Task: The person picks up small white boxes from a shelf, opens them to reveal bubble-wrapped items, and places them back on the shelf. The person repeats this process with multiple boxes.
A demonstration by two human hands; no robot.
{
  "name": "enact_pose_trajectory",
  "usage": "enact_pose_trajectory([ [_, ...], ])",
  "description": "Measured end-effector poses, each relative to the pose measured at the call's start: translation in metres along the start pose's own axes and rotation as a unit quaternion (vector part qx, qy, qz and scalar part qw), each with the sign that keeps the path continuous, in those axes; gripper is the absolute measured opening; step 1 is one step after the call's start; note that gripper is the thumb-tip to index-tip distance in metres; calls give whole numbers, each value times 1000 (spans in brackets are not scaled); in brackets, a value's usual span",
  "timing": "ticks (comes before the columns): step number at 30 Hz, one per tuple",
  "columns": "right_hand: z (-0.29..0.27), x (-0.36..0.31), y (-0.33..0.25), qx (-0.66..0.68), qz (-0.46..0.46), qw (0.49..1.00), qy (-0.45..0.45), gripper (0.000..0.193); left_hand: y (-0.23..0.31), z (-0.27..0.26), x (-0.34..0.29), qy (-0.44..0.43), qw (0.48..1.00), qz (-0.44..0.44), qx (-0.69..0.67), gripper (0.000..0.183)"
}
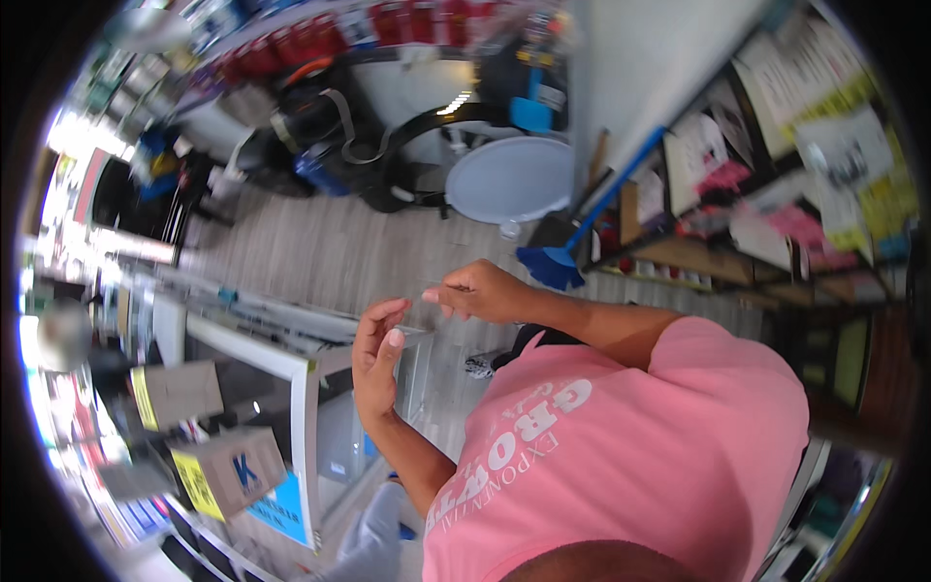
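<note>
My left hand (376, 354) is raised in front of the pink shirt on my body, over the corner of a glass display case. Its fingers are bent and its thumb stands apart from them, with nothing visible in between. My right hand (477, 291) is close beside it, fingers curled and pinched together toward the left hand's fingertips. Whatever the pinch holds, if anything, is too small to make out. A narrow gap separates the two hands. Below them is the grey wood-look floor (291, 252).
The white-framed display case (303, 417) stands at left, near cardboard boxes (233, 470). A leg in grey trousers (373, 529) shows below. Ahead are an oval grey surface (509, 179) and a blue broom (553, 264). Packed shelves (679, 223) line the right.
</note>
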State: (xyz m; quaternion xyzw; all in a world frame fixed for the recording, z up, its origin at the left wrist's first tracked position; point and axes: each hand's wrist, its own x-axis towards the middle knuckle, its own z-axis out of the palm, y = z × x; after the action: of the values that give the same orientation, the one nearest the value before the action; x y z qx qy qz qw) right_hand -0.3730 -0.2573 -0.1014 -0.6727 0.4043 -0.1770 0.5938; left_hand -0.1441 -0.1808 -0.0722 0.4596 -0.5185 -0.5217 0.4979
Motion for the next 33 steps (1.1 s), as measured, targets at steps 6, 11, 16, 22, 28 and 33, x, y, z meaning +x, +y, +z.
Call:
enact_pose_trajectory([
  [6,-74,-172,161,-73,72,981,166,51,-66,127,11,-106,982,-153,14,41],
  [11,-170,-399,355,-237,234,814,475,30,-95,263,6,-281,934,-209,68,42],
  [16,-258,-457,310,234,94,705,663,46,-119,433,0,-407,881,-233,68,48],
  [22,-306,-447,297,229,158,832,480,32,-155,573,10,-398,862,-310,40,63],
  [28,-315,-424,331,236,35,804,545,24,-173,626,27,-315,882,-346,-54,70],
  [33,-280,-434,302,123,10,765,632,29,-181,643,31,-284,872,-382,-114,66],
])
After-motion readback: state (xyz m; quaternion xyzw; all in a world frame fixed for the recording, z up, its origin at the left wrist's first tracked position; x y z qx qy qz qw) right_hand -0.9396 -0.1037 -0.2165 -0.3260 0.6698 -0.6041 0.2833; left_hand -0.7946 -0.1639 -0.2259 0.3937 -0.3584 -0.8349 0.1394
